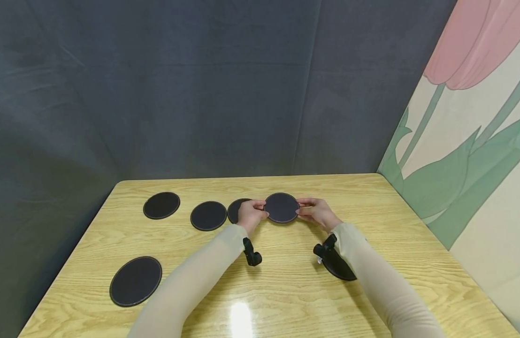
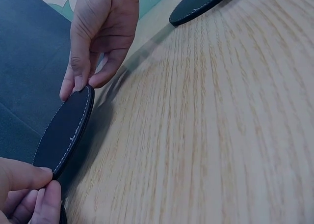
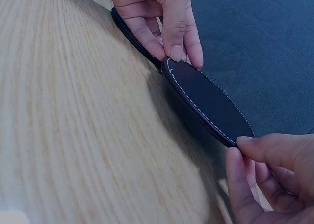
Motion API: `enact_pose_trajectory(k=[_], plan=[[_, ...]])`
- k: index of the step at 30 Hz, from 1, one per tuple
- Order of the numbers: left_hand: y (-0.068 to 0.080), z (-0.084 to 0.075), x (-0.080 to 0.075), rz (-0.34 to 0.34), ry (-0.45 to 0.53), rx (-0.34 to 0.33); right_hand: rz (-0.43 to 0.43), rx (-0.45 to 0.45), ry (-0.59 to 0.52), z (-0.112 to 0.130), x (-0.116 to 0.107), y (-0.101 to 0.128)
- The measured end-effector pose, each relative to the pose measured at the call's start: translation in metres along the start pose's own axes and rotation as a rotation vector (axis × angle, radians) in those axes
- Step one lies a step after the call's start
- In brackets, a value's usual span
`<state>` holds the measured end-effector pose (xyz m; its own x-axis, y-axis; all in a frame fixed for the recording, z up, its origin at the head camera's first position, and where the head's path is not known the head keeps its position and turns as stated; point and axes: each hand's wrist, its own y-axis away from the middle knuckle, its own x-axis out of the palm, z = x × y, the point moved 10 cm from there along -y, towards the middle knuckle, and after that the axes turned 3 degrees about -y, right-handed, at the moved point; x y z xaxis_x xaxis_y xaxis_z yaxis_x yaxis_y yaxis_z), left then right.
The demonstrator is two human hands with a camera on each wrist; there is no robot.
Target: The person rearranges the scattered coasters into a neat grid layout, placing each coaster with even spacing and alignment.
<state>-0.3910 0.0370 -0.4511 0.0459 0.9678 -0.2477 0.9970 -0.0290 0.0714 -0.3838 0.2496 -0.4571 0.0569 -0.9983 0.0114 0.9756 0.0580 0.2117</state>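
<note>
Both hands hold one round black coaster point(image 1: 281, 207) with pale edge stitching, lifted a little off the wooden table point(image 1: 285, 291) and tilted. My left hand point(image 1: 257, 210) pinches its left edge and my right hand point(image 1: 305, 209) pinches its right edge. In the left wrist view the coaster point(image 2: 66, 130) runs from my left hand point(image 2: 46, 182) at the bottom up to my right hand point(image 2: 81, 81). In the right wrist view the coaster point(image 3: 206, 101) spans from my right hand point(image 3: 240, 150) to my left hand point(image 3: 171, 49).
Several more black coasters lie flat on the table: two at the back left point(image 1: 161, 205) point(image 1: 208, 215), one partly behind my left hand point(image 1: 233, 210), a larger one at the front left point(image 1: 135, 280), and one under my right forearm point(image 1: 338, 267). A dark curtain hangs behind the table.
</note>
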Motion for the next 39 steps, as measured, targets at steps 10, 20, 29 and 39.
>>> enact_pose_trajectory(k=[10,20,29,39], plan=[[-0.0004,0.0003,-0.0005,-0.007,-0.022,-0.006,0.005,0.000,0.022,-0.0003,0.0002,0.0005],[-0.0032,0.0017,0.0015,0.001,-0.081,-0.007,-0.007,0.016,0.034,-0.0016,0.0004,-0.0019],[-0.0062,0.0034,0.0021,-0.010,-0.116,-0.021,-0.029,0.035,0.029,-0.0037,0.0006,-0.0047],[-0.0066,0.0053,0.0039,0.014,-0.105,-0.051,-0.041,0.050,0.049,-0.0038,0.0021,-0.0039]])
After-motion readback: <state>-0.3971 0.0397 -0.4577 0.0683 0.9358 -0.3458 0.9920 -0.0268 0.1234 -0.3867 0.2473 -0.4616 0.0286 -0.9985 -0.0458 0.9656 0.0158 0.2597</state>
